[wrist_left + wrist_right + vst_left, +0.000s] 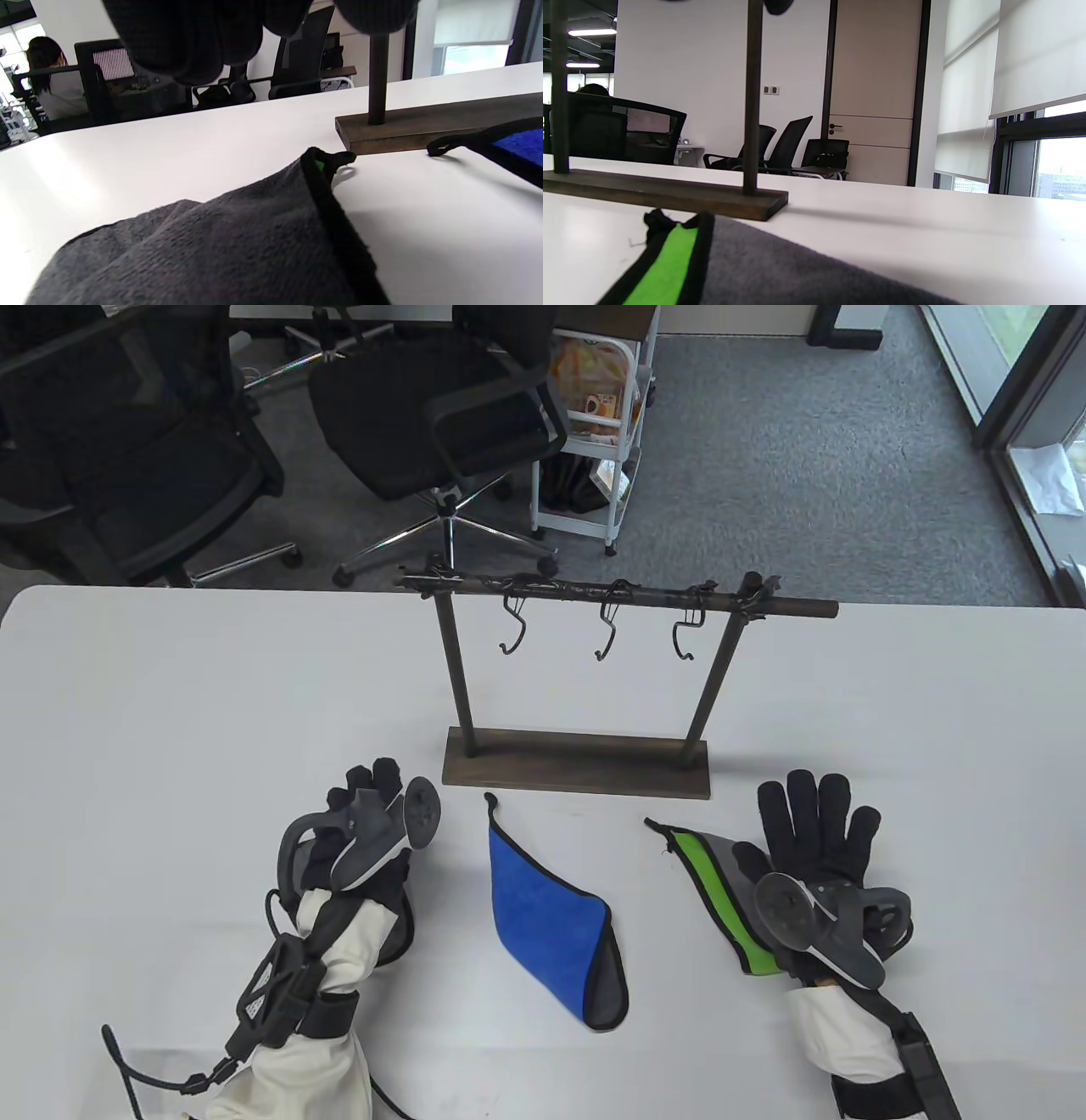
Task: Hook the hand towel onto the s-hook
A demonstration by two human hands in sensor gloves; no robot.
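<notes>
A dark wooden rack (577, 763) stands mid-table with three S-hooks (605, 636) on its bar. A blue towel (543, 908) with a black loop (489, 802) lies flat in front of it. My left hand (373, 785) rests left of the blue towel, fingers loosely curled, over a grey towel (212, 254) whose loop (339, 160) points at the rack base (445, 123). My right hand (819, 806) lies flat with fingers spread, its palm on a grey towel with a green stripe (721, 891), also shown in the right wrist view (666, 267). Neither hand grips anything.
The white table (170, 729) spreads wide on both sides of the rack. Behind its far edge stand black office chairs (441, 415) and a white trolley (594, 432). The blue towel's corner shows in the left wrist view (519, 146).
</notes>
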